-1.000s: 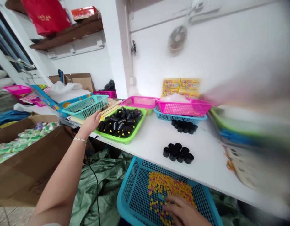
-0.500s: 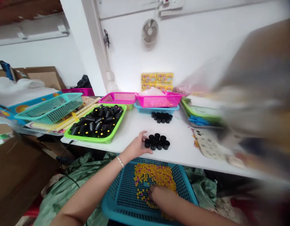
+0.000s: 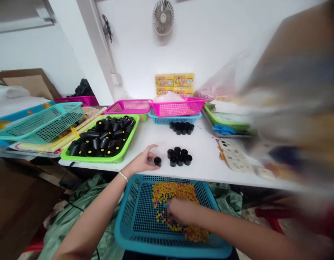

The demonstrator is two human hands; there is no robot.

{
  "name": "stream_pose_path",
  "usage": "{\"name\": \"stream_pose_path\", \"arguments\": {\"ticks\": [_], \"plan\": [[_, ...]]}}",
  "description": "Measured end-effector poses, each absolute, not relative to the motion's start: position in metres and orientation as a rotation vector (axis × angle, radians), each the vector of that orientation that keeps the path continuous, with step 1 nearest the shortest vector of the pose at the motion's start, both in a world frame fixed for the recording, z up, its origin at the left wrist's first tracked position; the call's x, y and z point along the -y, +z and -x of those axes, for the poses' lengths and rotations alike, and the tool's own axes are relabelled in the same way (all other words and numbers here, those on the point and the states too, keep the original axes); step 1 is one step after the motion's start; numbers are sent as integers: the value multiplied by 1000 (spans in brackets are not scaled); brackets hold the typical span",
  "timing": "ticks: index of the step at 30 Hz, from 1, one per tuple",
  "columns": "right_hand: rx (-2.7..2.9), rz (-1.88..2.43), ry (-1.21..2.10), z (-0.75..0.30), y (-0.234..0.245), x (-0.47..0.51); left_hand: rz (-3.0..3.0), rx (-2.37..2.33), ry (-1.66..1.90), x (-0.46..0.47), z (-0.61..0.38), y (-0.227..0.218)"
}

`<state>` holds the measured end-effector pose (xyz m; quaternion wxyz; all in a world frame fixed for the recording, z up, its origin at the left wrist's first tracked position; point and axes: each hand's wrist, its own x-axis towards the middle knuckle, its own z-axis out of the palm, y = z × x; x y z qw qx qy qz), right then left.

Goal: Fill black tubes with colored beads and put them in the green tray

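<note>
My left hand (image 3: pixel 142 160) is at the table's front edge, its thumb and curled fingers around one small black cylinder (image 3: pixel 157 161), the index finger stretched above it. Just right of it stands a cluster of several like black cylinders (image 3: pixel 179 157), upright with hollow tops. My right hand (image 3: pixel 180 211) reaches down into a blue basket (image 3: pixel 140 240) below the table edge. Its fingers are bent down and pressed together among small yellow and pink pieces (image 3: pixel 175 189); their tips are hidden, so what they hold cannot be made out.
A green basket (image 3: pixel 126 150) full of black cylinders, some with yellow ends, is on the left of the table. Another black cluster (image 3: pixel 182 128) stands farther back, before pink (image 3: pixel 178 108) and blue baskets. A patterned phone (image 3: pixel 236 155) lies at right, beside a large blurred shape.
My left hand has drawn one black cylinder leftward, away from the front cluster. My right hand stays among the yellow pieces. The whole view has shifted slightly.
</note>
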<state>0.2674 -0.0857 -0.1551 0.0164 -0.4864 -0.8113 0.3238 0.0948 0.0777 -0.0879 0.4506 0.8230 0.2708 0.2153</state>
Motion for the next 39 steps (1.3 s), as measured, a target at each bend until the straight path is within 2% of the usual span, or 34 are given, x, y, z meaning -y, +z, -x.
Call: {"name": "stream_pose_path", "arguments": {"ticks": [4, 9, 11, 18, 29, 35, 39], "plan": [[2041, 1234, 985, -265, -103, 63, -1997, -561, 504, -77, -92, -91], [1525, 1406, 658, -254, -70, 35, -1965, -471, 427, -76, -90, -88], [1504, 1459, 660, -252, -70, 30, -1971, -463, 430, -76, -88, -88], [1404, 1425, 1070, -256, -76, 27, -1959, -438, 435, -78, -88, -91], [1330, 1493, 1083, -246, -83, 24, -1998, -426, 412, -80, -87, -88], [1385, 1575, 1367, -258, -55, 6, -2010, -396, 419, -83, -87, -89], [1736, 1750, 1459, -262, -28, -26, -2054, -420, 420, -85, -88, -93]]}}
